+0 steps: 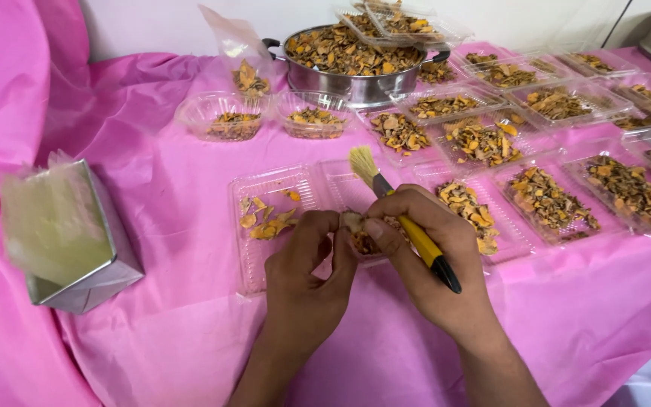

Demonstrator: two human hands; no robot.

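Note:
My left hand (pixel 307 275) pinches a small pale dried slice (pixel 353 221) between thumb and fingers. The thumb of my right hand (pixel 435 256) also touches that slice. My right hand grips a yellow-handled brush with a black end (pixel 414 234), its pale bristles pointing up and away. Both hands hover over an open clear plastic tray (pixel 265 188) on the pink tablecloth (pixel 152 188). A few orange dried slices (pixel 265 222) lie in the tray's left half.
A steel pot (pixel 356 83) full of dried orange slices stands at the back. Several clear trays and two small bowls (pixel 227 117) hold more slices. A silver box of plastic sheets (pixel 65 234) sits at the left. A clear bag (pixel 242 53) stands behind the bowls.

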